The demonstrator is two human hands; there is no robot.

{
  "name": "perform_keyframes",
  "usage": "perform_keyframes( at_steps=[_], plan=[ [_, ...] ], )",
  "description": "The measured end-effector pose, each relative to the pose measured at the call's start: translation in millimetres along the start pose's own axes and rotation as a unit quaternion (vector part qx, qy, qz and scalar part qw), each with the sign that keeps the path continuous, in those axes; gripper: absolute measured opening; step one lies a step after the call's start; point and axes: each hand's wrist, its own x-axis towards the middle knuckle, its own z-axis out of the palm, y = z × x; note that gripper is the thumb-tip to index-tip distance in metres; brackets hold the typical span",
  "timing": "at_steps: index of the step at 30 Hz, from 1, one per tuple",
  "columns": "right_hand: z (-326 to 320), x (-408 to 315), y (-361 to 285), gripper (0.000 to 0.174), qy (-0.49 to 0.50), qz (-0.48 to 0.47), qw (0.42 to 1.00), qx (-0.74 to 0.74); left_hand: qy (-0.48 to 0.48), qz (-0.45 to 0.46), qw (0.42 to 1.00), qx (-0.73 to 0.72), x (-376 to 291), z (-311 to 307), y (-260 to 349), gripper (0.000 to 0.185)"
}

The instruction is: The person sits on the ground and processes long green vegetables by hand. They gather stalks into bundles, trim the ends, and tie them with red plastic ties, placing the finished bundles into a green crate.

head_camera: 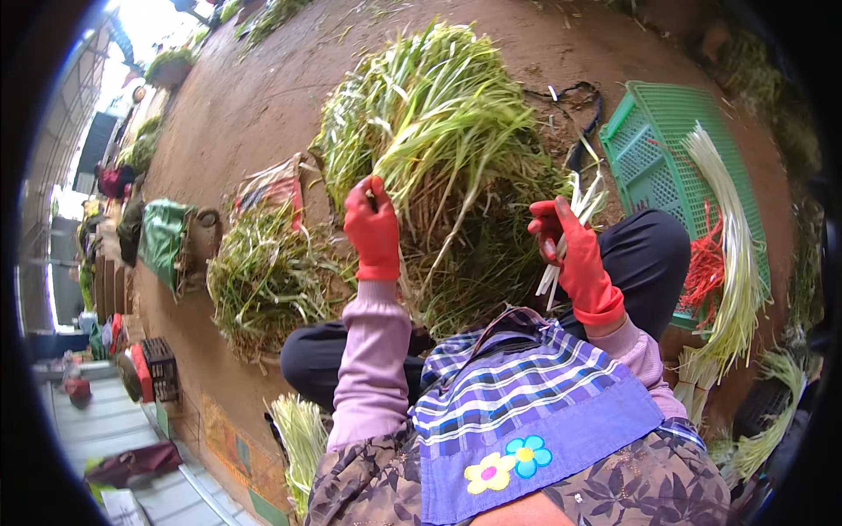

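Observation:
A large heap of long leafy green stalks [427,112] lies on the ground in front of me. My left hand [372,227], in a red glove, has its thumb and forefinger pinched at the heap's near left edge, on the tip of a leafy stalk. My right hand [573,253], gloved in red too, holds a few pale, whitish stalks [551,279] between thumb and fingers, right of the heap. A smaller pile of green trimmings [263,283] lies to the left. Which leaves belong to the pinched stalk is hard to tell.
At the right stands an upturned green plastic basket [714,164] with a bundle of pale stalks [730,243] and red ties [704,276] on it. Another pale bundle [299,434] lies by my left side. A black crate [160,368] and a green sack [161,237] are farther left.

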Motion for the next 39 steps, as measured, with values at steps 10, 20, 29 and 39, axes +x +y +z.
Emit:
perform_keyframes(
  at_steps=[10,20,29,39],
  plan=[
    [32,20,22,0.033,-0.137,0.017,0.99,0.006,-0.104,-0.178,0.927,-0.315,-83,-22,44,0.021],
    [36,37,53,0.025,-0.08,0.102,0.991,-0.037,-0.221,-0.121,0.916,-0.311,-118,-36,74,0.02],
    [28,15,40,0.024,-0.099,0.073,0.992,-0.039,-0.501,-0.359,0.647,-0.45,-112,-51,63,0.034],
    [13,7,62,0.031,-0.057,0.083,0.982,-0.159,-0.325,-0.382,0.731,-0.463,-127,-27,58,0.016]
  ],
)
